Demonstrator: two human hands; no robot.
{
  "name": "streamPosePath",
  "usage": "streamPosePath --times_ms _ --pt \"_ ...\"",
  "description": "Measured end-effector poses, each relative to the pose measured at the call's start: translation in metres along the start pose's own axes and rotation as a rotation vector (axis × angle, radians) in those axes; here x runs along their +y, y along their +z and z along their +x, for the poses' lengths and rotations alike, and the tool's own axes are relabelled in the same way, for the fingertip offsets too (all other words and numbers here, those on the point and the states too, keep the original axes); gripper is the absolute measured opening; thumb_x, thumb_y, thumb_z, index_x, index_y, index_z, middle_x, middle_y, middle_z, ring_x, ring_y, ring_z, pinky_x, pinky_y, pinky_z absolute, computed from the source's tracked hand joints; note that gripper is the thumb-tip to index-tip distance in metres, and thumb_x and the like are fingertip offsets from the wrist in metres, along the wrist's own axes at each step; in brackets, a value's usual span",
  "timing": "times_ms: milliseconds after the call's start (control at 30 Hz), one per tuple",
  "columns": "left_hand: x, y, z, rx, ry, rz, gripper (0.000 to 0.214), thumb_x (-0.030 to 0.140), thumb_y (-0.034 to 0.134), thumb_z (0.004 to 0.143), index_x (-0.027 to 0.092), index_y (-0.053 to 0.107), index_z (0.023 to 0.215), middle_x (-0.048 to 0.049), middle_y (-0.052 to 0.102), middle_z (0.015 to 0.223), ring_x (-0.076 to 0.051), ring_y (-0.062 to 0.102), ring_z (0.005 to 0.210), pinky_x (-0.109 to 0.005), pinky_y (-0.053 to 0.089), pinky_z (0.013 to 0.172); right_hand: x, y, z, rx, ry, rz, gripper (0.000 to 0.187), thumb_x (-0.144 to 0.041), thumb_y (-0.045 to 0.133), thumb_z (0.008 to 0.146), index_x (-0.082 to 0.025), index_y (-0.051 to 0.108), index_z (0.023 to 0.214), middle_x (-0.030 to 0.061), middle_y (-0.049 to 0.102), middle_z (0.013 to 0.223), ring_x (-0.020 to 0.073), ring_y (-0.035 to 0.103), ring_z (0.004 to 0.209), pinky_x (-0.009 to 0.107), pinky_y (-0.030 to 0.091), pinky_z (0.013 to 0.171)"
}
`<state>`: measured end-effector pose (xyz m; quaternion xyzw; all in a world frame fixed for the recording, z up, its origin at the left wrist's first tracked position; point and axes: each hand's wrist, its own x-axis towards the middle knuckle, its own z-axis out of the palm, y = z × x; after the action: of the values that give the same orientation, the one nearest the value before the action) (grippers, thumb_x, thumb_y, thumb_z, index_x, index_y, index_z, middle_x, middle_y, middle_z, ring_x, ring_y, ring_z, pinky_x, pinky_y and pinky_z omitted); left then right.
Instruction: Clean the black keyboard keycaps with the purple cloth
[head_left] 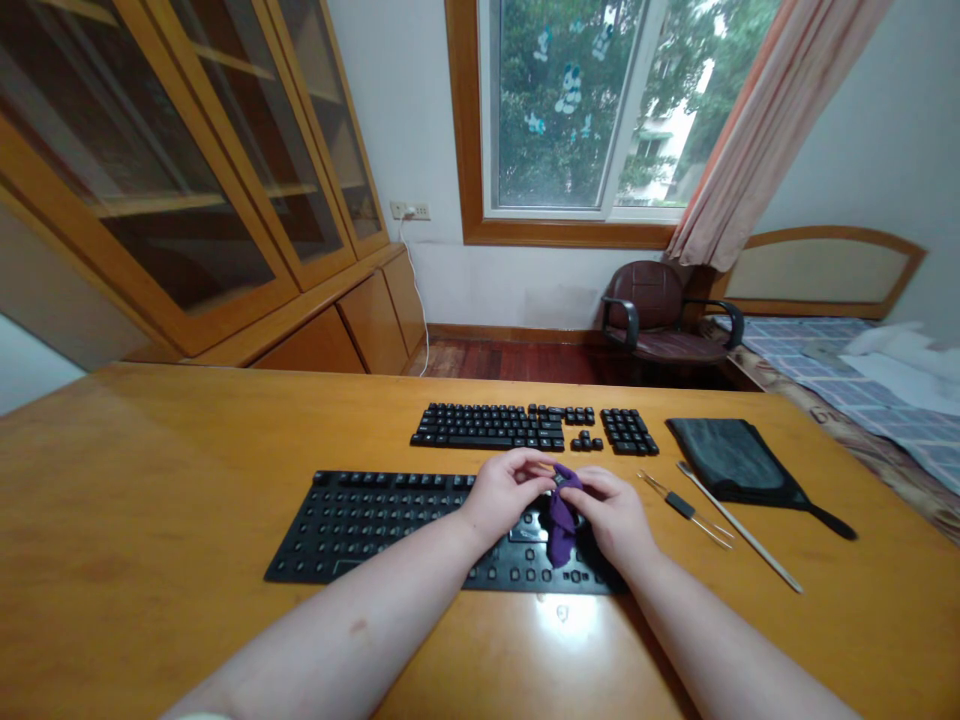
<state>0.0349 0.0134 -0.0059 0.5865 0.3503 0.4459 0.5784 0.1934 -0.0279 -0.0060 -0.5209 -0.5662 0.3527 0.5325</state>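
Both my left hand [508,492] and my right hand [607,515] pinch a purple cloth [562,522] above the middle of a black keyboard base [375,530], whose keys are off and whose switches show in rows. A small dark piece, perhaps a keycap, sits in the cloth's top fold, but I cannot tell exactly what it is. Beyond the hands, black keycaps [487,427] stand in keyboard-like rows on the table. To the right lie a metal keycap puller [681,505], a thin pale rod [739,525] and a black flat paddle-shaped item [731,460].
The keyboard base and tools rest on an orange-yellow wooden table [127,500]. Beyond its far edge stand a glass-fronted wooden cabinet [187,170], a dark brown armchair [652,315] and a bed [840,370], with a white power cord [412,290] running down the wall.
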Motion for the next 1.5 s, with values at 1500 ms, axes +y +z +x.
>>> streamPosePath --times_ms 1500 --pt "0.0 -0.0059 -0.0014 0.085 0.277 0.341 0.03 0.02 0.064 0.077 0.021 0.062 0.107 -0.0058 0.06 0.102 -0.017 0.06 0.093 -0.034 0.05 0.089 0.0041 0.0038 -0.0025 0.042 0.079 0.139 0.022 -0.036 0.067 0.072 -0.017 0.069 0.083 0.0055 0.067 0.081 0.0209 0.061 0.079 0.034 0.048 0.076"
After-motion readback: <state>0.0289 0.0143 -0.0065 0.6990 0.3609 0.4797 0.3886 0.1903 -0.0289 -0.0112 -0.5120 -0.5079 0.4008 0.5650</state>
